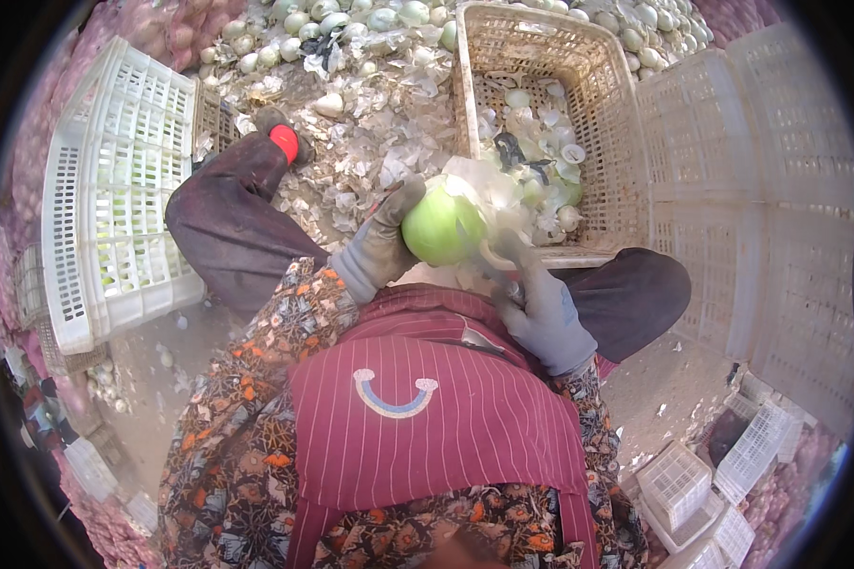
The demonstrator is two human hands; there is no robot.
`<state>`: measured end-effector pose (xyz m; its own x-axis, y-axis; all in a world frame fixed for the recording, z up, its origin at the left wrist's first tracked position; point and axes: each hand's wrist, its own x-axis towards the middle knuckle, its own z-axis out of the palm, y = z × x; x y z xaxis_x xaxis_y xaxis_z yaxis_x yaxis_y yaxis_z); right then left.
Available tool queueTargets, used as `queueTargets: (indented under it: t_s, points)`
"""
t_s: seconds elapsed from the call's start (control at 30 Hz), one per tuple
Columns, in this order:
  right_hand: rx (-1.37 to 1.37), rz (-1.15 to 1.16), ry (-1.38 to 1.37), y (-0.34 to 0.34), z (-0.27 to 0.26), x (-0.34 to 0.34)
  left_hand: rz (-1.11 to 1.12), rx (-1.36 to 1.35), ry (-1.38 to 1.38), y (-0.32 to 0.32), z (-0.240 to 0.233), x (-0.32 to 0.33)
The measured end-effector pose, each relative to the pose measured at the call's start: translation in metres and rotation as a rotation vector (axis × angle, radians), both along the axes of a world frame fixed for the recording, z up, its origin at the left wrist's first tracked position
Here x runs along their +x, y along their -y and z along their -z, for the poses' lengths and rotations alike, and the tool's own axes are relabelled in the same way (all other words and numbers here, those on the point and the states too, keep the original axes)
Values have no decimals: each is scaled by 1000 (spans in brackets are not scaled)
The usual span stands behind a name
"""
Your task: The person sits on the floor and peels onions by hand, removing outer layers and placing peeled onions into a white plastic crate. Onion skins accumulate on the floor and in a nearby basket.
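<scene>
My left hand [386, 235], in a dirty grey work glove, grips a large pale green onion [434, 226] above my lap. The gloved right hand [541, 299] is closed around the handle of a knife [475, 245], whose blurred blade lies against the onion's right side. Loose papery onion skin [480, 181] stands out from the onion's top and right. Just beyond the hands, a dirty white plastic crate [615, 178] holds skins, onion pieces and a dark scrap.
A white crate [124, 185] with green contents stands left. Onion skins [370, 142] litter the ground, with whole onions [313, 28] farther off. Tall stacked crates [726, 163] line the right. More crates [676, 484] and pink net sacks [107, 519] lie behind me.
</scene>
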<state>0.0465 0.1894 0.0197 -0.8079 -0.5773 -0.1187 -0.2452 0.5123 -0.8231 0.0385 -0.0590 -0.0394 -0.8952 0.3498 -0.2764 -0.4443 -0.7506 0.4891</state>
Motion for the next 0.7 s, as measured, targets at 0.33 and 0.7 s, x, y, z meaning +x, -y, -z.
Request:
queueTargets:
  t_s: [0.33,0.7]
  points:
    - [-85,150,345,6,2,-4,30,-87,-101,8,-7,-1]
    - [-627,561,453,36,7,-5,209,-28,-5,12,-9,1]
